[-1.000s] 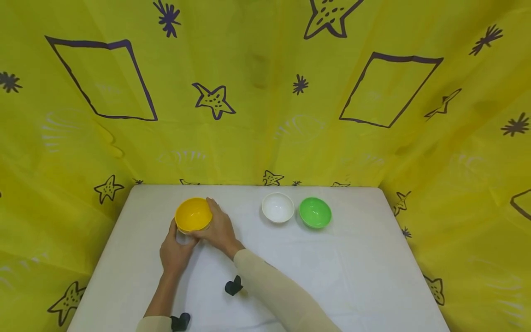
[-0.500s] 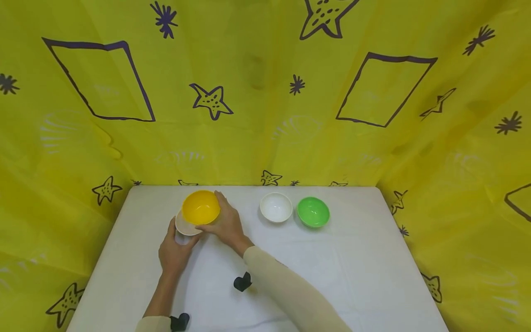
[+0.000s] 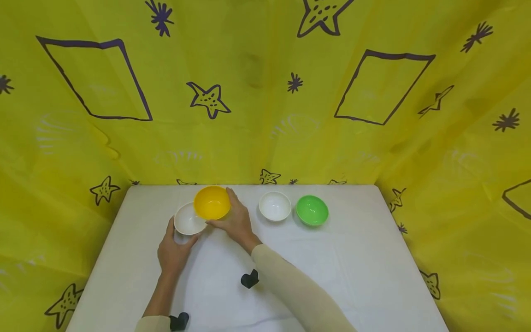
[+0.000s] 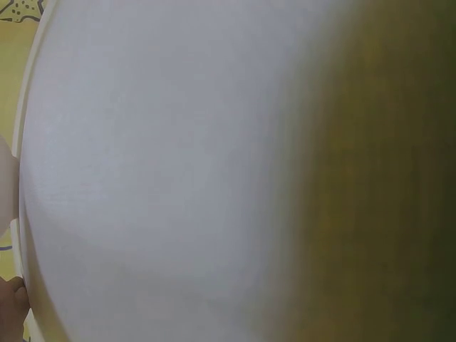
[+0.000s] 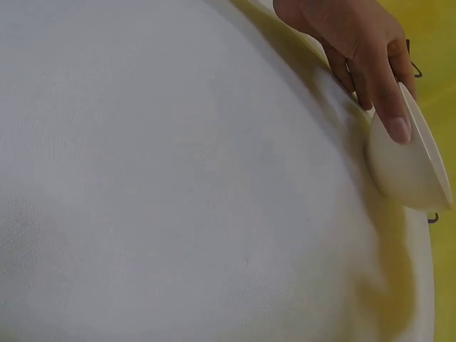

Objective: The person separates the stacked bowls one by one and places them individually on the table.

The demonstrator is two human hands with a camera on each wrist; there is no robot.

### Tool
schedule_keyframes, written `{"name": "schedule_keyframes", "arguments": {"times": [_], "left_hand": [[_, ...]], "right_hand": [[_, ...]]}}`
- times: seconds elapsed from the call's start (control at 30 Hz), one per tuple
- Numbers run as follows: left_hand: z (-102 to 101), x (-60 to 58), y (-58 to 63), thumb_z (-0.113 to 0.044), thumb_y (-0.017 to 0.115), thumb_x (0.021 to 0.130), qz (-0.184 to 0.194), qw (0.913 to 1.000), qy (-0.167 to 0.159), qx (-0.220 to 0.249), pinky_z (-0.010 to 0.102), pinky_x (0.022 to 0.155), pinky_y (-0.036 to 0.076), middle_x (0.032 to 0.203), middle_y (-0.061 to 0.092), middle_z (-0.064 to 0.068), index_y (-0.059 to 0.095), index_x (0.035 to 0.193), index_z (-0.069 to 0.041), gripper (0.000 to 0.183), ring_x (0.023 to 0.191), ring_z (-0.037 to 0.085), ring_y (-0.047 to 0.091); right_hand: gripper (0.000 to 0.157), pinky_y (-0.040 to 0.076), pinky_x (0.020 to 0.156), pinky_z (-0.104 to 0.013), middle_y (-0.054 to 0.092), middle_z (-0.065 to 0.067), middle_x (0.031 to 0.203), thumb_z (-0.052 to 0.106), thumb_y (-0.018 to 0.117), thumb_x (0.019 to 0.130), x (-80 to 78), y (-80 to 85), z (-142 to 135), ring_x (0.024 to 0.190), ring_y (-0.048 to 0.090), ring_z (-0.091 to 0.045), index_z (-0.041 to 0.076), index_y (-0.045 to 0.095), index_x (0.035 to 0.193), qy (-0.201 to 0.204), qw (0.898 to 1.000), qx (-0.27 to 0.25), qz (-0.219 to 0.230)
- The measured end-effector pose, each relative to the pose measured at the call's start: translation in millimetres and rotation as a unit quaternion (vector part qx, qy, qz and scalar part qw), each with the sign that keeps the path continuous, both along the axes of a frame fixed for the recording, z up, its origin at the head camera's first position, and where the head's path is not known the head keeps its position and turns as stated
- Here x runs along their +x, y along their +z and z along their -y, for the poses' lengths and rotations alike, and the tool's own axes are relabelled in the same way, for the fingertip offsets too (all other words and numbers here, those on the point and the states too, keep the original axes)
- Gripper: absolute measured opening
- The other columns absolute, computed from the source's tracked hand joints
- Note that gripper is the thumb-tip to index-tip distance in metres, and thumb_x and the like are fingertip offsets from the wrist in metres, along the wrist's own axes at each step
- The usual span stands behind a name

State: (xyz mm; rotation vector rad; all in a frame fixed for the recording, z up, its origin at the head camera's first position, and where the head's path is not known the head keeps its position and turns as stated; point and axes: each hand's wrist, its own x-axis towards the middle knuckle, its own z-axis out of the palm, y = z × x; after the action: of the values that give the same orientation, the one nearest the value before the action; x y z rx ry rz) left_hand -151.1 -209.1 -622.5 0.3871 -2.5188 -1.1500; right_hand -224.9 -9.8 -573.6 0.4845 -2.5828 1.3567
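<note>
In the head view, my right hand (image 3: 237,220) grips the yellow bowl (image 3: 212,203) by its right side, thumb toward the near rim. That bowl overlaps the upper right of a white bowl (image 3: 189,219). My left hand (image 3: 174,251) holds this white bowl from the near side, fingers and thumb spread around its wall. From the right wrist, a hand (image 5: 370,53) shows with its thumb along the outside of a white bowl (image 5: 406,167). Only a sliver of a hand (image 4: 13,306) appears at the left wrist view's edge.
Farther right on the white-covered table (image 3: 352,276) stand a second white bowl (image 3: 275,206) and a green bowl (image 3: 312,210), side by side. A yellow patterned curtain (image 3: 249,138) encloses the table's back and sides. Dark clips (image 3: 250,278) sit near the forearms.
The yellow bowl has come out of the white bowl and moved right and away with my right hand, uncovering the white bowl's inside. My left hand stays almost still.
</note>
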Motion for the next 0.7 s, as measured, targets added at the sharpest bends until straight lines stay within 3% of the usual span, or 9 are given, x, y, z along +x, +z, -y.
{"name": "schedule_keyframes", "arguments": {"times": [0.3,0.43,0.7], "left_hand": [[0.9,-1.7,-1.1,-0.023,0.096,0.076,-0.006,1.0,-0.002,0.002,0.068,0.097,0.048,0.148,0.056,0.027,0.046,0.156,-0.007,0.095,0.129,0.052,0.057],[1.4,-1.8,-1.8,-0.023,0.096,0.076,-0.007,1.0,-0.001,0.005,0.069,0.096,0.048,0.148,0.056,0.026,0.047,0.155,-0.008,0.094,0.129,0.052,0.058],[-0.1,-2.1,-0.9,-0.021,0.096,0.076,-0.002,1.0,0.004,0.002,0.069,0.1,0.047,0.149,0.054,0.026,0.045,0.157,-0.007,0.097,0.132,0.051,0.055]], "right_hand": [[0.11,0.037,0.119,-0.038,0.044,-0.017,0.161,0.03,0.099,0.075,-0.9,-6.6,-14.1,0.148,0.045,-0.029,-0.002,0.036,0.16,-0.029,0.999,-0.038,-0.001],[0.111,0.034,0.121,-0.039,0.042,-0.016,0.164,0.029,0.098,0.076,-1.7,-11.3,-20.6,0.15,0.042,-0.027,0.0,0.034,0.162,-0.042,0.997,-0.06,0.022],[0.111,0.035,0.121,-0.043,0.043,-0.017,0.162,0.031,0.099,0.074,-0.3,-18.5,-28.6,0.148,0.045,-0.03,0.001,0.036,0.161,-0.078,0.994,-0.06,0.044]]}}
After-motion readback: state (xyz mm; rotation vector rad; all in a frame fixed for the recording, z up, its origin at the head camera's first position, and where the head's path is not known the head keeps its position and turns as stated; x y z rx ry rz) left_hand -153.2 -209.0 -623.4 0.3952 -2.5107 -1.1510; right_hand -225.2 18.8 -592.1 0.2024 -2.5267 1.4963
